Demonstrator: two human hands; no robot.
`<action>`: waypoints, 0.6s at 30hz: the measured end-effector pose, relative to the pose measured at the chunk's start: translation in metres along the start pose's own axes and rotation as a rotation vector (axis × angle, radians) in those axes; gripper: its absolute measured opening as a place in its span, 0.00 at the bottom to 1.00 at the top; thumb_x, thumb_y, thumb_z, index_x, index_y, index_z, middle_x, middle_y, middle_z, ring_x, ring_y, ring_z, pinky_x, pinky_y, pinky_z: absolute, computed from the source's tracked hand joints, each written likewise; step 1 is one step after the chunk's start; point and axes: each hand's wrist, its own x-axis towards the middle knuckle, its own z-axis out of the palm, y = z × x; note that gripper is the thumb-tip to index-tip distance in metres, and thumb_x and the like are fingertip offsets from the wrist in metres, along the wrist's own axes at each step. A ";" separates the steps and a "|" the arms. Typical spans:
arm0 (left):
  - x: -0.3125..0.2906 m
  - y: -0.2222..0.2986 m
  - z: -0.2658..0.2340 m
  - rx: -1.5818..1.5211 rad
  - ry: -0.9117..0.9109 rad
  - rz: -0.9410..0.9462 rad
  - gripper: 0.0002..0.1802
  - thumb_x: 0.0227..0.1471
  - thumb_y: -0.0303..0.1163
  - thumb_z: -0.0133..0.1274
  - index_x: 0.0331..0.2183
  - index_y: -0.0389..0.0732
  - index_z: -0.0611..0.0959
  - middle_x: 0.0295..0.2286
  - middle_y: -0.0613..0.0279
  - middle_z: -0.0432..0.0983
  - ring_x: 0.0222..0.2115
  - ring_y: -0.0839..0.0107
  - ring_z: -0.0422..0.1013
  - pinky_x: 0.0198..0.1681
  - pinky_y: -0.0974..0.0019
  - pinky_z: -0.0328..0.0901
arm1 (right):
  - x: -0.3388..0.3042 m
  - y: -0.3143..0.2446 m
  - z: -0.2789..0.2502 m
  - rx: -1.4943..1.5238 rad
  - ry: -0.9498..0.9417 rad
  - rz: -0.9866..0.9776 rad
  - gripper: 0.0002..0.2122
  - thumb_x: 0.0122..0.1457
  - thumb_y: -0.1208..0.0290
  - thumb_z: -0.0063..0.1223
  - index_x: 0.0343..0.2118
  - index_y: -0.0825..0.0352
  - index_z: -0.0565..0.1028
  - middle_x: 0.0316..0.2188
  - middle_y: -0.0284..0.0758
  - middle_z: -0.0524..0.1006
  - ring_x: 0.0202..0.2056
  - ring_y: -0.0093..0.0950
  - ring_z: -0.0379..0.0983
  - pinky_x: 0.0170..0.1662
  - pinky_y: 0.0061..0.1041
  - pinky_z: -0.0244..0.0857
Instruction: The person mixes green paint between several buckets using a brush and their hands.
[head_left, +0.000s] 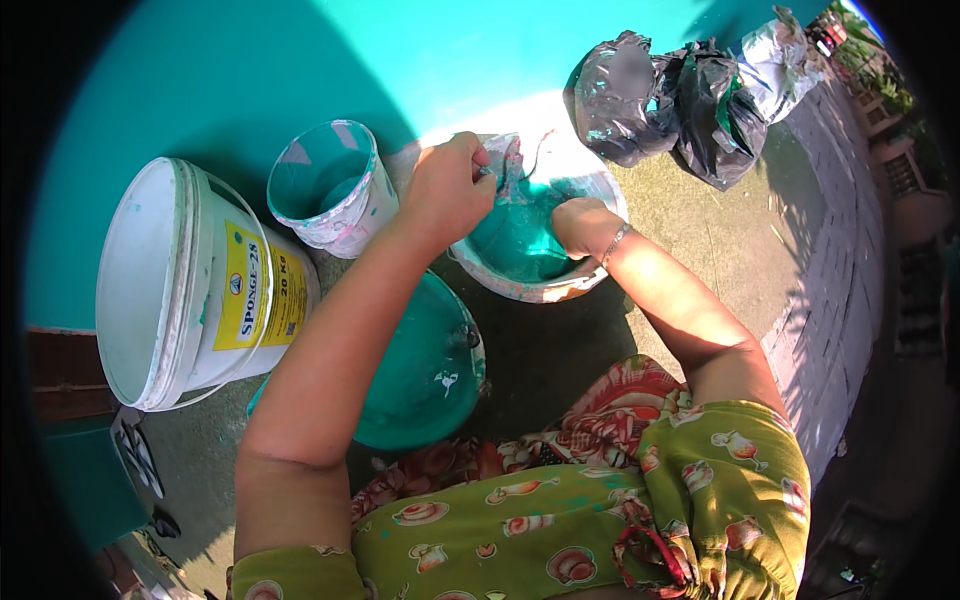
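A round bucket with a paint-smeared rim holds green paint. My left hand is above its left rim, thumb and fingers pinched together. What they grip, if anything, is too small to make out. Over the right side of the bucket is my right hand, its fingers curled down toward the paint and their tips hidden. A wrinkled, paint-streaked piece lies against the bucket's far inner wall, close to my left hand.
To the left stand a paint-stained tub and a large white pail lying tilted. A green basin sits partly under my left arm. Crumpled black bags and a white bag rest by the turquoise wall. Sandals lie lower left.
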 end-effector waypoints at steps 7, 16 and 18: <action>0.003 -0.014 0.011 -0.069 -0.070 0.001 0.10 0.43 0.27 0.59 0.30 0.34 0.77 0.23 0.58 0.75 0.24 0.70 0.71 0.30 0.66 0.67 | -0.061 0.070 -0.052 0.597 0.114 -0.246 0.15 0.44 0.73 0.65 0.37 0.72 0.79 0.27 0.39 0.80 0.31 0.24 0.76 0.37 0.27 0.68; 0.007 -0.020 0.024 -0.208 -0.099 -0.036 0.10 0.44 0.25 0.59 0.32 0.36 0.78 0.24 0.62 0.74 0.26 0.74 0.70 0.32 0.68 0.67 | -0.120 0.106 -0.049 0.887 0.494 -0.290 0.12 0.36 0.85 0.64 0.27 0.70 0.76 0.23 0.29 0.77 0.28 0.19 0.71 0.35 0.22 0.67; 0.008 -0.021 0.028 -0.173 -0.097 -0.033 0.10 0.44 0.25 0.60 0.32 0.37 0.78 0.24 0.62 0.74 0.26 0.74 0.70 0.33 0.68 0.67 | -0.126 0.112 -0.048 0.845 0.584 -0.262 0.12 0.36 0.86 0.62 0.26 0.70 0.74 0.22 0.27 0.73 0.27 0.17 0.68 0.34 0.22 0.66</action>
